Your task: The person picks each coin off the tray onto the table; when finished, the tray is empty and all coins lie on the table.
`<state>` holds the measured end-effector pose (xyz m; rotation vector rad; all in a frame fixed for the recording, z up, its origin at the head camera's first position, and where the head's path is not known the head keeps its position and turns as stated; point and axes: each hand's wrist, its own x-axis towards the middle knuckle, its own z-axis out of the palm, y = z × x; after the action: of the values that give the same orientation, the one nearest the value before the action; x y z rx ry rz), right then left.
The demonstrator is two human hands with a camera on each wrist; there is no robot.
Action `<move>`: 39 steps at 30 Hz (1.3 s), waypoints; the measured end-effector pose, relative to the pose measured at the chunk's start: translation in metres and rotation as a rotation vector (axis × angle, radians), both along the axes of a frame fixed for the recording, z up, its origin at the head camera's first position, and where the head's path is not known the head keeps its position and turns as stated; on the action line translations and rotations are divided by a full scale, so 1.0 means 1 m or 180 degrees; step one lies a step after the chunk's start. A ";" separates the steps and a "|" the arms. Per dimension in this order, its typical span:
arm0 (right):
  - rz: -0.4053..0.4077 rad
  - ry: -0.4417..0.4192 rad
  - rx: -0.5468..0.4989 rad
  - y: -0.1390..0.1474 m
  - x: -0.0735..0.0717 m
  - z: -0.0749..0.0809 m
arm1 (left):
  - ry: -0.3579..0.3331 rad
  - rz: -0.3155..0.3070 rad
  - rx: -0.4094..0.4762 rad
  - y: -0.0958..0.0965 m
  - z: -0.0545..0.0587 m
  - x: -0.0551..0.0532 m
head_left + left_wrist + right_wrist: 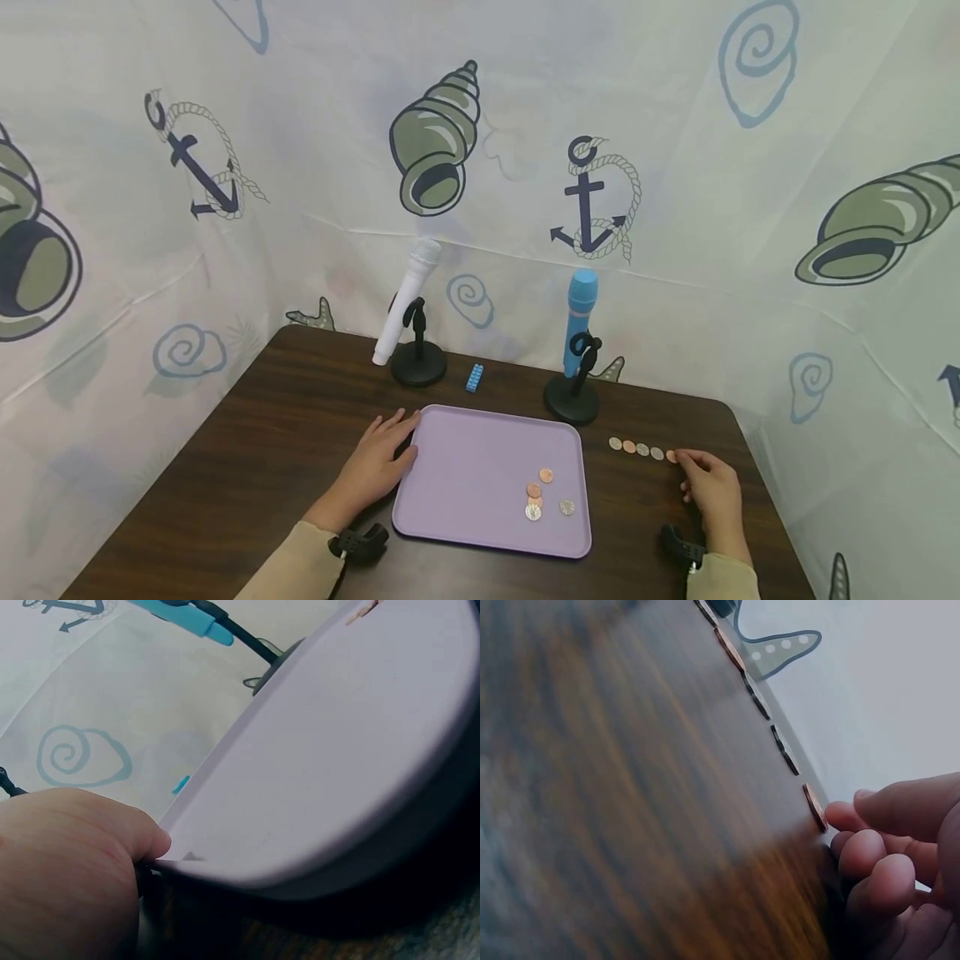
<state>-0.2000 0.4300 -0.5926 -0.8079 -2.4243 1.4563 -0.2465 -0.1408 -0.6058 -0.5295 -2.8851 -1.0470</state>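
Note:
At the right end of a row of several coins, my right hand [711, 486] touches a copper coin [814, 808] with a fingertip. That coin lies flat on the table, and the thumb sits just above the touching finger. The row alternates silver coins [657, 453] and copper ones along the table. My left hand [381, 460] rests at the left edge of a lilac tray [465, 483], fingers extended along the rim. Toward the tray's right side lie copper coins [546, 475] and silver coins [567, 507], some overlapping.
Behind the tray, a white microphone [405, 304] leans on a black stand [418, 364]. A blue microphone [580, 317] leans on another stand [572, 402] near the tray's back right corner. Between them lies a small blue studded strip [474, 377]. A patterned cloth [337, 150] hangs behind the table.

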 end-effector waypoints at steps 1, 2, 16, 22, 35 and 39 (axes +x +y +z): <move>-0.0005 0.0009 -0.0018 0.000 0.000 0.001 | -0.0004 0.0004 0.0003 0.000 0.000 0.000; -0.0009 0.0010 -0.0027 0.000 0.000 0.001 | -0.0006 0.0003 0.0001 -0.001 0.001 0.001; -0.0250 0.0414 -0.0746 0.005 0.008 0.001 | 0.0018 -0.0040 -0.0047 -0.001 0.000 -0.002; -0.0193 0.1475 -0.2018 -0.001 0.015 0.002 | 0.0040 -0.0015 0.0000 -0.003 0.001 0.000; 0.1528 0.1434 -0.0675 -0.100 0.018 0.084 | -0.0024 0.0011 0.0018 -0.001 0.002 0.001; 0.2185 0.0954 0.0409 -0.132 0.020 0.089 | -0.0031 0.0019 0.0038 -0.001 0.002 0.001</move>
<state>-0.1804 0.2979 -0.5034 0.2997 -2.6241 1.4473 -0.2456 -0.1415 -0.6036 -0.5165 -2.8851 -1.0680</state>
